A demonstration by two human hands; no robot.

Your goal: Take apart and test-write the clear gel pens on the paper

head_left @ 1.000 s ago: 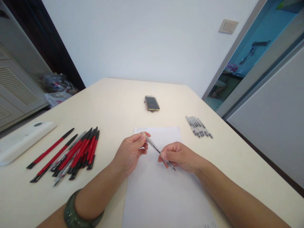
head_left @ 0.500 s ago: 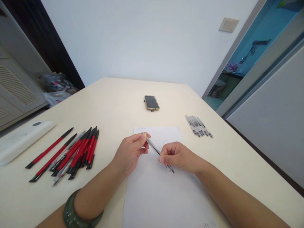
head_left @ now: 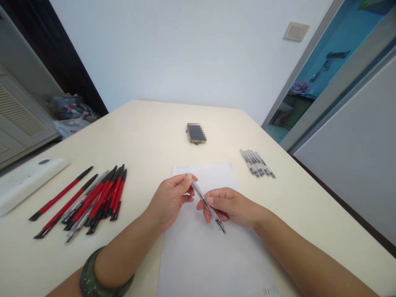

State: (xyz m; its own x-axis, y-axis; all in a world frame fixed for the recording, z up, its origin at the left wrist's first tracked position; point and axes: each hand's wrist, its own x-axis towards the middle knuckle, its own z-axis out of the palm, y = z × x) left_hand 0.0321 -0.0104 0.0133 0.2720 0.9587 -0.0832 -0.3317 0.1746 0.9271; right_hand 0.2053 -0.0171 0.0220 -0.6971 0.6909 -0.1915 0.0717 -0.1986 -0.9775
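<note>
Hands (head_left: 171,200) hold a clear pen (head_left: 213,214) over white paper (head_left: 198,264), left pinching, right (head_left: 233,206) loosely curled.

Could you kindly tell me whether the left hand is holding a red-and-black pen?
No, the left hand pinches the end of a clear pen, while the red-and-black pens lie on the table.

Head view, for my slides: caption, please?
Left hand pinches a clear pen over white paper, right hand touching it; red pens lie left.

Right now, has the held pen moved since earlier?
Yes: on the held pen, the lower end has shifted down the view, farther below the top edge of the paper.
</note>
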